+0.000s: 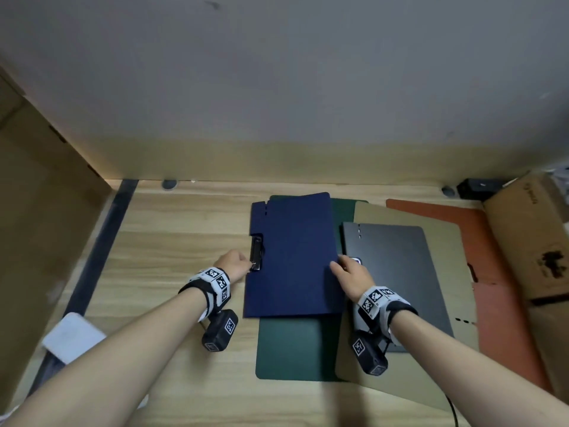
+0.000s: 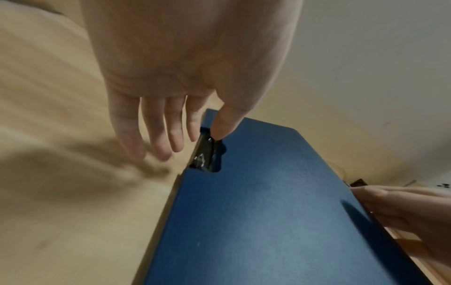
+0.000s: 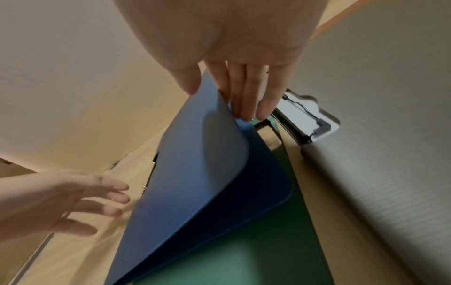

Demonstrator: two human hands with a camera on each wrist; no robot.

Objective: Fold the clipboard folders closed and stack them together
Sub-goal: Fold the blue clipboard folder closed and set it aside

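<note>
A blue clipboard folder (image 1: 292,257) lies mid-table on a green folder (image 1: 295,346). Its cover (image 3: 195,154) stands slightly raised over its back board (image 3: 263,183). My right hand (image 1: 337,263) pinches the cover's right edge, thumb on top and fingers under it (image 3: 219,102). My left hand (image 1: 243,263) sits at the folder's left edge with fingers straight (image 2: 192,142). Its thumb touches the black metal clip (image 2: 203,154). To the right, a closed dark grey folder (image 1: 400,272) lies on a tan folder (image 1: 446,241), with an orange folder (image 1: 492,241) beneath.
Cardboard boxes stand at the right edge (image 1: 529,235) and along the left (image 1: 37,226). A white pad (image 1: 72,337) lies at the near left. The wall (image 1: 277,87) runs just behind the wooden table (image 1: 169,241). A black cable (image 1: 452,408) trails off the front right.
</note>
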